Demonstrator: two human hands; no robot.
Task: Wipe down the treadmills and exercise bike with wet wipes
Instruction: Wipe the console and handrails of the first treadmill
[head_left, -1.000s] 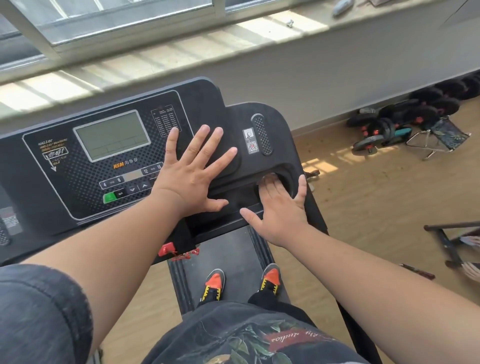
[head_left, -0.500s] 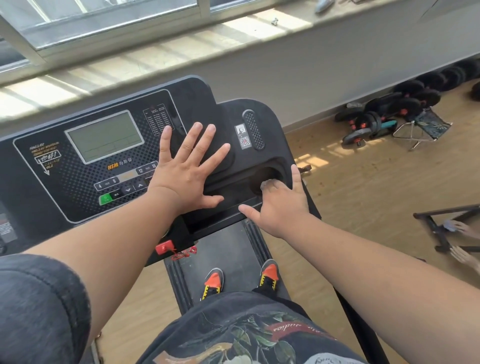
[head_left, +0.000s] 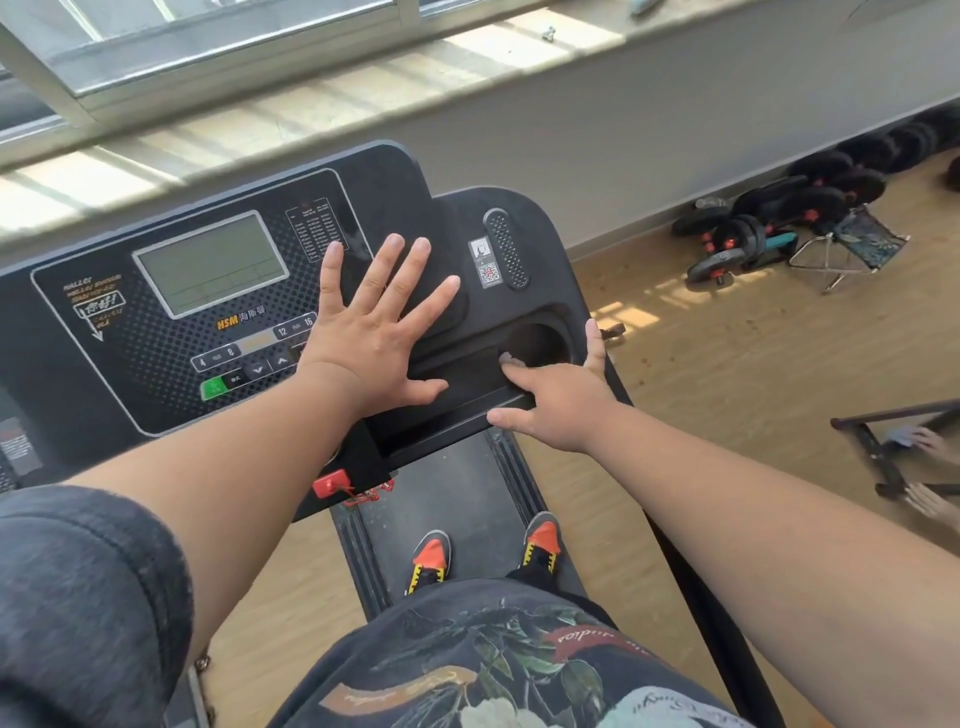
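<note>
While I stand on the treadmill (head_left: 447, 499), my left hand (head_left: 371, 332) lies flat with fingers spread on the console (head_left: 171, 322), so I can lean and stay steady. My right hand (head_left: 558, 402) curls its fingers over a small wet wipe (head_left: 505, 357) at the edge of the cup holder (head_left: 540, 343), I think to rub that hollow clean.

**Colours and patterns in my view**

Treadmill console (head_left: 156, 332), centre left: black, dotted panel, grey-green screen (head_left: 213, 262), green button (head_left: 213, 387). Safety key (head_left: 328, 486), below: red. My shoes (head_left: 431, 558), lower centre: orange, yellow and black. My shirt (head_left: 493, 665), bottom: dark, leaf print. Floor (head_left: 727, 364), right: light wood grain.
</note>
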